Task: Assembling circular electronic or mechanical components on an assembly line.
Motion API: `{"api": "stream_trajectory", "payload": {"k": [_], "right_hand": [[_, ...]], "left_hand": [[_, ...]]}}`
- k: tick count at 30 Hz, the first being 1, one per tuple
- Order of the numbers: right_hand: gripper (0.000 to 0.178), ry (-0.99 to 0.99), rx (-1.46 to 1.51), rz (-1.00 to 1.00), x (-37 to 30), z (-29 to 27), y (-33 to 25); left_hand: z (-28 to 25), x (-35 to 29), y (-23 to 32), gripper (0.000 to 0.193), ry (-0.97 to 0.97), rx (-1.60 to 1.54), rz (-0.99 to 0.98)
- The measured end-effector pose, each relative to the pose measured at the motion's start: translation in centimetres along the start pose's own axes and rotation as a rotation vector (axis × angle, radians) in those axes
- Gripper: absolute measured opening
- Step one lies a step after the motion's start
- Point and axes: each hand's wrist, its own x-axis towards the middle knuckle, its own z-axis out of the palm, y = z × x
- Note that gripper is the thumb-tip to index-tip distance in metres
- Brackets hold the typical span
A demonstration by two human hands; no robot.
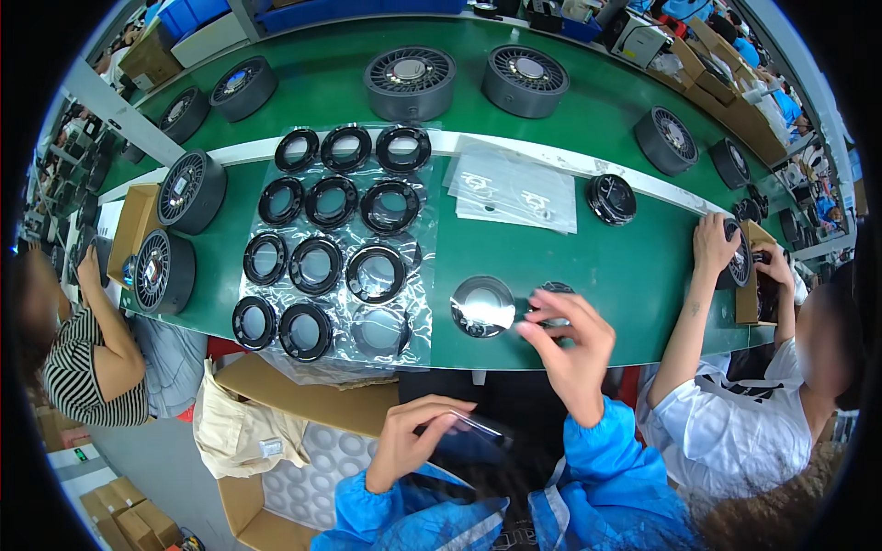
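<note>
Over my lap, my left hand [418, 439] pinches a thin, clear, shiny piece [485, 428] by its edge; its exact kind is not clear. My right hand [579, 344] hovers at the table's front edge, thumb and fingers apart, fingertips slightly blurred. Partly hidden behind those fingers lies a dark round part [556, 288]. Just left of them, a round glossy disc [483, 307] with a bright reflective middle lies flat on the green table. Further left, several black rings [315, 266] rest in rows on clear plastic sheeting [421, 317].
White sheets [514, 188] and a black round part [612, 199] lie behind the disc. Grey finned wheel-like units [411, 81] stand along the far belt. Co-workers sit on both sides, one hand [715, 243] at the right. An open carton [243, 496] stands below the table.
</note>
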Motion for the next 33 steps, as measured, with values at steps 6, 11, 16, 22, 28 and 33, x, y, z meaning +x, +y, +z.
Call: {"api": "stream_trajectory", "payload": {"k": [6, 11, 16, 22, 28, 33], "right_hand": [[0.051, -0.048, -0.699, -0.339, -0.1, -3.3, -0.8], [0.056, -0.242, -0.754, -0.239, 0.8, -5.1, -0.4], [0.06, -0.264, -0.601, -0.384, 2.0, -3.4, -2.6], [0.06, -0.25, -0.548, -0.485, 2.3, 1.9, -2.4], [0.062, -0.374, -0.716, -0.499, 2.7, 4.1, -2.0], [0.066, -0.455, -0.814, -0.409, 4.0, 1.8, -1.8]], "left_hand": [[-7.5, -4.0, -10.9, 0.019, 0.201, 0.121, -0.36], [-14.7, -1.2, -15.2, 0.016, 0.424, -0.049, -0.484], [-24.2, 2.1, -29.1, 0.027, 0.866, 0.067, 0.065], [-18.9, 12.5, -22.6, 0.029, 0.553, 0.668, 0.173], [-17.8, 5.6, -23.0, 0.033, 0.189, 1.247, 0.287], [-12.7, 2.9, -17.4, 0.046, -0.098, 0.915, -0.242]]}}
